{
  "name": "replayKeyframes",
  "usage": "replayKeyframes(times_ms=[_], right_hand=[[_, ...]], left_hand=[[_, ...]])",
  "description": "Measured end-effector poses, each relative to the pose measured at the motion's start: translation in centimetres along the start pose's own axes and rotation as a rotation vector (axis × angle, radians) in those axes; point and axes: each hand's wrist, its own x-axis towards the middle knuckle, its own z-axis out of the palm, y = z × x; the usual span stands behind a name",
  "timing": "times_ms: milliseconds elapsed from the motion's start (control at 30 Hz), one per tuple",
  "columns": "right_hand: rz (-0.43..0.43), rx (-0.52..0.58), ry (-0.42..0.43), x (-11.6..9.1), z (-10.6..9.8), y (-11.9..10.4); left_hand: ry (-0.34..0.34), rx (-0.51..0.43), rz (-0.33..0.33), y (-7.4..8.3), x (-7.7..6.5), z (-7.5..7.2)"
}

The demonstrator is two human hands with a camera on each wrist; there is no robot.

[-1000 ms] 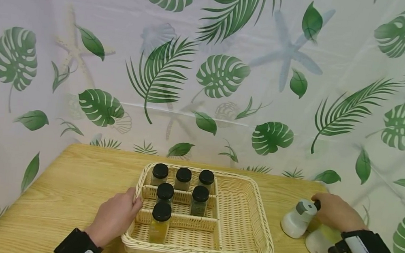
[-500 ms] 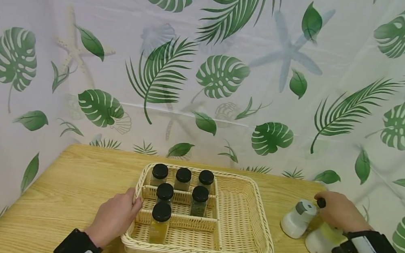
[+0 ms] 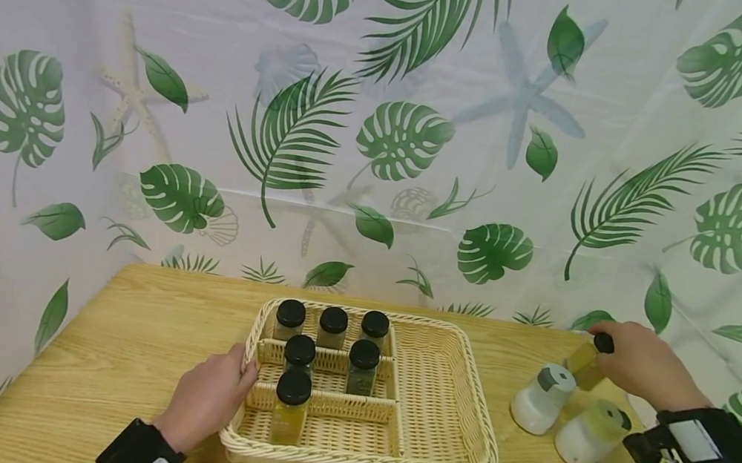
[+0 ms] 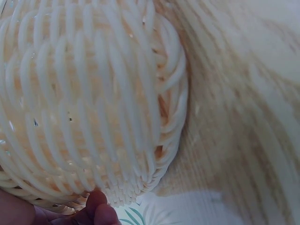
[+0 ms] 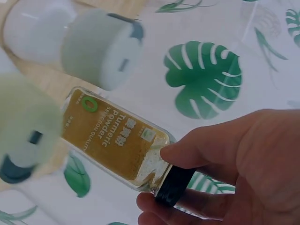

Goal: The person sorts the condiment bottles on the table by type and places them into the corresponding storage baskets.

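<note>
My right hand [image 3: 648, 364] grips a turmeric powder jar [image 5: 115, 138] by its black lid and neck, at the table's right side. The jar is square, clear glass, filled with yellow-brown powder, and it tilts. My left hand [image 3: 211, 393] holds the left rim of a wicker basket [image 3: 446, 388], its fingertips [image 4: 105, 213] at the weave in the left wrist view. Black-lidded spice jars stand in the basket's small left compartments: three in the back row, two in the middle, and one yellow jar [image 3: 289, 414] in front.
Just left of the right hand stands a white shaker with a grey-green top [image 3: 541, 401]. A second white shaker with a yellow-green top [image 3: 591, 435] stands nearer me, below the right wrist. A leaf-print cloth [image 3: 379, 150] hangs behind the wooden table [image 3: 97, 354].
My right hand has risen and moved right, carrying the turmeric jar up from behind the two shakers, which show more fully now. The left hand stays on the basket rim.
</note>
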Motion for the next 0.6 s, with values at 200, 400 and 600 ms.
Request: replayKeyframes(times_ms=[200,400,600], right_hand=[[-0.013,0.013,0.011,-0.7,-1.6,-1.3],[-0.011,-0.035,0.033,-1.3,-2.8,-2.5],[-0.016,-0.041,0.050,-1.9,-3.5,-3.9]], left_hand=[[-0.001,-0.007,0.001,0.0,0.0,0.0],[0.000,-0.011,0.002,0.0,0.0,0.0],[0.001,-0.007,0.001,-0.1,0.0,0.0]])
